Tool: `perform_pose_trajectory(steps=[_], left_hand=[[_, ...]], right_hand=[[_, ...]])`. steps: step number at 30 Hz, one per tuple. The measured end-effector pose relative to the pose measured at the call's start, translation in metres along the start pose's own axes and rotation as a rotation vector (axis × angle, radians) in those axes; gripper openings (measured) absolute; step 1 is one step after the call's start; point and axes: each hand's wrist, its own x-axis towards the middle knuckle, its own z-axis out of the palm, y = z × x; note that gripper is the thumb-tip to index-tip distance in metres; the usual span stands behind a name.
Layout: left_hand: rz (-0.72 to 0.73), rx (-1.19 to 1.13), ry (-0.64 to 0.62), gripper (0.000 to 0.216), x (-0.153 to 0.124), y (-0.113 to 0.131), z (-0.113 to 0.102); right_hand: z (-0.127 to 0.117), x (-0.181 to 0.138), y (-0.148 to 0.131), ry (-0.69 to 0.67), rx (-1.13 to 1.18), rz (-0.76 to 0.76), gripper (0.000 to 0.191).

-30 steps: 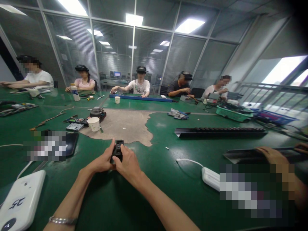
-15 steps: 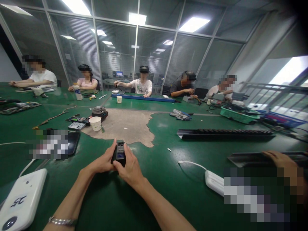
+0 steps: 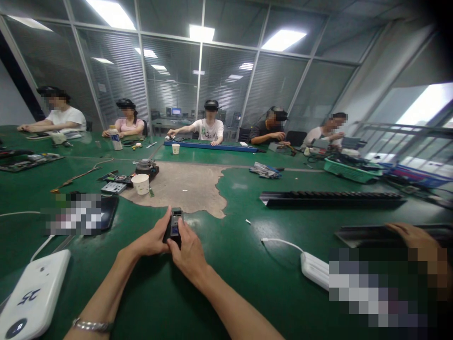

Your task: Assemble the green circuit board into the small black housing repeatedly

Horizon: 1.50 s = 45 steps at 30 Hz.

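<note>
A small black device (image 3: 174, 225) with a tiny lit screen stands upright just above the green table (image 3: 226, 283), held between both hands. My left hand (image 3: 152, 238) grips its left side, thumb up along the edge. My right hand (image 3: 189, 250) wraps it from the right and below, thumb pressed on its front near the screen. Both forearms reach in from the bottom of the picture, and a metal bracelet (image 3: 92, 324) sits on the left wrist.
A white box (image 3: 30, 295) lies at the near left, a white power strip (image 3: 314, 269) with its cable at the right. A paper cup (image 3: 140, 183) and small electronics sit beyond, and long black trays (image 3: 329, 198) stretch right. A neighbour's hand (image 3: 410, 233) rests on one. Several people sit opposite.
The device was turned in my hands so its lit screen faces me. My right thumb has slid onto its front. The view shifted slightly.
</note>
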Motion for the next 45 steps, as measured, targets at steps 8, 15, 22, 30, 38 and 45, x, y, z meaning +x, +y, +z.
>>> perform_pose_trajectory(steps=[8, 15, 22, 30, 38, 45], left_hand=[[0.002, -0.057, 0.014, 0.115, 0.000, 0.001, -0.001], [-0.053, -0.023, 0.007, 0.121, 0.000, 0.002, -0.001], [-0.072, -0.008, -0.011, 0.114, 0.002, 0.001, -0.002], [-0.053, -0.035, -0.003, 0.113, 0.002, 0.000, -0.001], [-0.068, -0.045, -0.013, 0.114, 0.003, 0.001, -0.002], [-0.091, 0.020, -0.013, 0.109, 0.002, 0.011, -0.003]], right_hand=[[-0.013, 0.009, -0.017, 0.100, 0.040, -0.018, 0.063], [-0.047, 0.027, -0.004, 0.223, 0.001, 0.020, 0.060], [-0.061, -0.002, 0.036, 0.164, -0.099, 0.040, 0.059], [-0.053, -0.021, 0.047, 0.147, -0.150, 0.073, 0.070], [-0.060, -0.018, 0.044, 0.201, -0.103, 0.024, 0.094], [-0.057, -0.021, 0.045, 0.122, -0.121, 0.017, 0.074]])
